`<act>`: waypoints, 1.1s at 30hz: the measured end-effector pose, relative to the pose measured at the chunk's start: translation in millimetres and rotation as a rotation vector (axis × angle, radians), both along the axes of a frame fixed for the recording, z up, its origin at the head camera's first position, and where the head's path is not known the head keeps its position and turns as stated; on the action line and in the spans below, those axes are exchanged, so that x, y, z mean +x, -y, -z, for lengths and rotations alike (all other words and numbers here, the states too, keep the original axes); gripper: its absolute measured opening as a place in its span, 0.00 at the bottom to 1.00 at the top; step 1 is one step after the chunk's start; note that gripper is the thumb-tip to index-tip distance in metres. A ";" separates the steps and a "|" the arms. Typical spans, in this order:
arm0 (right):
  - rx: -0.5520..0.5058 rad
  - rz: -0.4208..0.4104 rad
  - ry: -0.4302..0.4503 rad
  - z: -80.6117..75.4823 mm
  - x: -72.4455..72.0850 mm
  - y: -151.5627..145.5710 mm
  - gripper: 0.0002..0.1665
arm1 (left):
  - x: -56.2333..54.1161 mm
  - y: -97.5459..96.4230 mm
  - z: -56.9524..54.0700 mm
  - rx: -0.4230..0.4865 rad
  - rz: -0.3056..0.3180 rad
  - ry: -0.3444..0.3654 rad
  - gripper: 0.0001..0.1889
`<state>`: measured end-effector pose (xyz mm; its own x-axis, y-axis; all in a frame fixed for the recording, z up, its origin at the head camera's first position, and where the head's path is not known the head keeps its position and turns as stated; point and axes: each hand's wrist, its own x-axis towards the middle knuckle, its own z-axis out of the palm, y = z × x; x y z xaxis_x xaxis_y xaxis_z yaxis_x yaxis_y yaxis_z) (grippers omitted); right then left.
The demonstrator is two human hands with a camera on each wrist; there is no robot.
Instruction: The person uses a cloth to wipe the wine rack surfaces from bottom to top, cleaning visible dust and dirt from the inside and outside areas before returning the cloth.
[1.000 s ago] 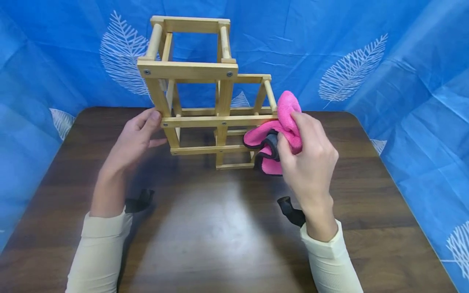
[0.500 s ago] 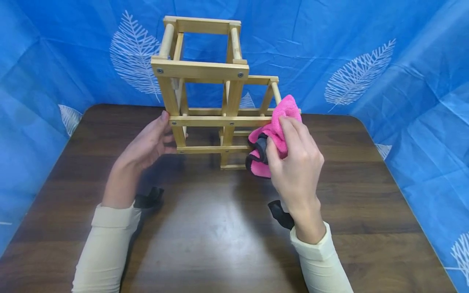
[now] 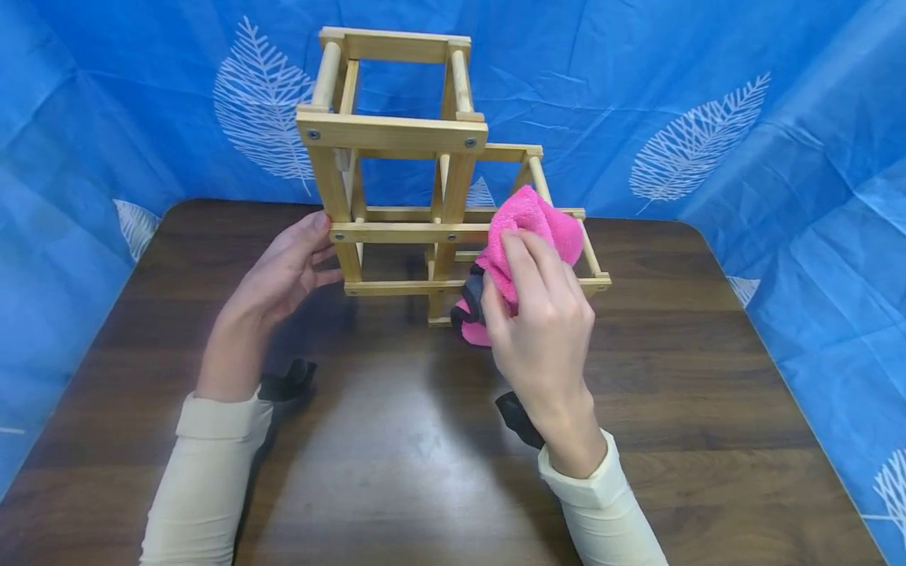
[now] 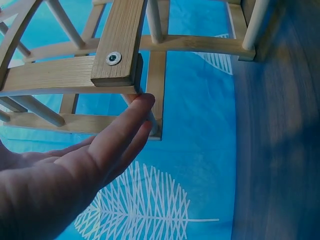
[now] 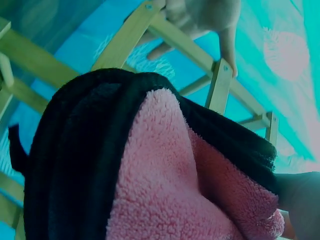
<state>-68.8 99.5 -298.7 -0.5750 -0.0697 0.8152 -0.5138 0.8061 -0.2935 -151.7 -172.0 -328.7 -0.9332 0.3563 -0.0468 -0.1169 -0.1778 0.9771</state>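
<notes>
A stepped wooden rack (image 3: 396, 234) with round dowels and screwed slats stands towards the back of the table. My left hand (image 3: 279, 271) holds its left post, thumb at the end of the middle rail and fingers reaching behind. In the left wrist view, that thumb (image 4: 142, 102) touches the rack's corner. My right hand (image 3: 541, 314) pinches a bunched pink cloth (image 3: 527, 212) with dark edging against the middle rail, right of the centre post. The cloth fills most of the right wrist view and hides part of the lower right frame.
The dark wooden table (image 3: 396, 487) carries the rack near its back edge. Blue cloth (image 3: 566, 71) with white leaf prints hangs behind and at both sides. A black strap piece (image 3: 286, 383) juts from the left wrist, another (image 3: 520, 419) from the right.
My right hand has moved the pink cloth leftward along the middle rail, uncovering the rack's lower right end. My left hand stays at the left post; the whole view has shifted a little.
</notes>
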 end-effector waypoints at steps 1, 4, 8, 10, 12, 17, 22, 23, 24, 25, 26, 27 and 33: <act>0.012 -0.009 0.002 0.4 0.1 2.2 0.21 | -0.1 -0.2 0.0 0.001 -0.002 -0.005 0.46; 0.045 -0.037 0.013 2.0 0.3 8.4 0.22 | 0.0 -0.6 1.0 -0.008 -0.017 -0.031 0.44; 0.064 -0.057 0.021 4.5 0.3 13.0 0.23 | 1.8 -0.1 2.1 -0.014 -0.026 -0.074 0.40; 0.064 -0.058 0.022 5.7 0.0 13.8 0.22 | 2.7 0.3 2.2 -0.023 -0.025 -0.091 0.38; 0.061 -0.058 0.021 6.4 -0.6 14.1 0.22 | 3.5 0.8 2.5 -0.026 -0.022 -0.104 0.36; 0.057 -0.082 0.010 6.2 -1.0 16.0 0.21 | 3.6 1.8 2.9 -0.058 -0.023 -0.127 0.34; 0.054 -0.134 -0.033 4.8 0.1 20.7 0.20 | 3.9 3.5 2.6 -0.061 -0.026 -0.120 0.23; 0.054 -0.144 -0.038 4.6 0.2 21.8 0.20 | 4.2 4.0 2.4 -0.054 -0.028 -0.116 0.21; 0.057 -0.150 -0.040 4.2 0.3 22.8 0.20 | 4.4 4.4 2.3 -0.051 -0.030 -0.113 0.18; 0.060 -0.154 -0.041 4.1 0.3 23.7 0.20 | 4.4 4.7 2.4 -0.046 -0.031 -0.109 0.16; 0.063 -0.153 -0.043 4.0 0.2 24.3 0.19 | 4.7 4.6 2.2 -0.042 -0.037 -0.107 0.14; 0.066 -0.149 -0.042 3.8 0.2 24.7 0.19 | 4.7 4.4 2.1 -0.033 -0.039 -0.103 0.13; 0.031 -0.101 -0.058 2.7 -0.3 23.1 0.19 | 3.9 2.3 1.4 -0.003 -0.061 -0.084 0.10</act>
